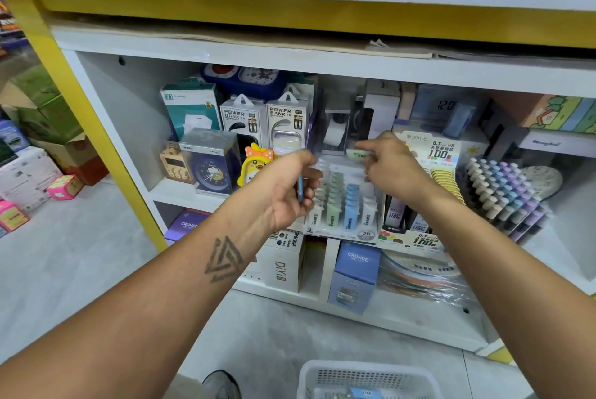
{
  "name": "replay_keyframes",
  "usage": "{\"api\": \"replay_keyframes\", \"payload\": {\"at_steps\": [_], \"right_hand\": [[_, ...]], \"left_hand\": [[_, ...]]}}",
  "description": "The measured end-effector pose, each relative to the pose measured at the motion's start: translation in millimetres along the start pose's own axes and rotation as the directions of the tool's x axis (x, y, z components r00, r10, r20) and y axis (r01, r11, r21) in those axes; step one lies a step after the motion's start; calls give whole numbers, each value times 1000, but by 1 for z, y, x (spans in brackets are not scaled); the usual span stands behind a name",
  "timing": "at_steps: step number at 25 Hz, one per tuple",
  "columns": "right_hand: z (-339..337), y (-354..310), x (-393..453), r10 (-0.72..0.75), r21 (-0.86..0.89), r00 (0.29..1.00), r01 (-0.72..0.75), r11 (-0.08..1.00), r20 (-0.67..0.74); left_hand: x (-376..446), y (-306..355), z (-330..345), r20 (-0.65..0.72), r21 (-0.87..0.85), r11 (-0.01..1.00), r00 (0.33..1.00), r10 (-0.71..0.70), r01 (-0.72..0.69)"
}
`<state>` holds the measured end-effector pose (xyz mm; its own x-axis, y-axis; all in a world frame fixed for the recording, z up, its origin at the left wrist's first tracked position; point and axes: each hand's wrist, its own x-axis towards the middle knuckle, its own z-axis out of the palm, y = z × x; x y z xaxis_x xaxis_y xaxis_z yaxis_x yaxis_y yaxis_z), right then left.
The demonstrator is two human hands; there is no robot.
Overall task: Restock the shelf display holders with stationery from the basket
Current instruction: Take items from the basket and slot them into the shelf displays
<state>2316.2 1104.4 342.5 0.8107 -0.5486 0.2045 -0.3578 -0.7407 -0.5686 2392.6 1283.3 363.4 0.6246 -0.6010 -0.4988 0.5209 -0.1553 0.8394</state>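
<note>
Your right hand [392, 160] reached to the back of the clear display holder [345, 202] on the shelf [180, 195], its fingers curled round a pale green lead case [360, 153]. The case lay between thumb and fingertips, poking out to the left of the hand, just above the rear rows of the holder and not touching them as far as could be seen.

Your left hand [287, 192] hovered at the holder's left edge, fingers bent inward and pinching a thin blue case [300, 187]. That case stood nearly upright against the inside of your fingers, its lower end at the palm side, apart from the holder's slots.

The holder itself carried columns of white, green and blue cases [351, 205], stepped down towards the front, with a "2B" label [366, 234] at its lower right corner.

The white basket [364, 379] sat on the floor [80, 253] below your arms, at the bottom edge of view, with a blue piece showing inside; what else it held could not be told.

To the left of the holder stood a yellow duck clock [254, 166] and two power bank boxes [267, 121]; to the right, a rack of pastel pens [506, 195].
</note>
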Motion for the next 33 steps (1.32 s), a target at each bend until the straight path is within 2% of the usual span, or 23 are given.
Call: {"api": "replay_keyframes", "payload": {"at_steps": [2, 5, 8, 13, 17, 22, 26, 33], "right_hand": [[3, 4, 9, -18, -156, 1000, 17, 988, -7], [9, 6, 19, -61, -235, 996, 44, 971, -68], [21, -2, 26, -69, -236, 997, 74, 969, 29], [28, -12, 33, -57, -332, 979, 121, 935, 196], [25, -14, 33, -69, -366, 968, 156, 917, 241], [24, -12, 35, -180, -291, 960, 239, 926, 215], [23, -7, 38, -68, -179, 972, 110, 978, 224], [26, -4, 34, -159, -268, 971, 204, 941, 181]], "left_hand": [[-2, 5, -4, -2, -43, 999, 1000, -11, 11], [-4, 9, -7, 19, -103, 995, 1000, -14, 16], [-6, 10, -9, 38, -112, 994, 999, -12, 16], [-6, 10, -10, 41, -130, 991, 999, -5, 10], [-4, 7, -12, 19, -125, 992, 1000, 4, -2], [-2, 5, -12, -21, -101, 994, 999, 28, -30], [1, 1, -13, -74, -70, 997, 997, 38, -43], [6, -1, -13, -101, -32, 997, 993, 68, -71]]}}
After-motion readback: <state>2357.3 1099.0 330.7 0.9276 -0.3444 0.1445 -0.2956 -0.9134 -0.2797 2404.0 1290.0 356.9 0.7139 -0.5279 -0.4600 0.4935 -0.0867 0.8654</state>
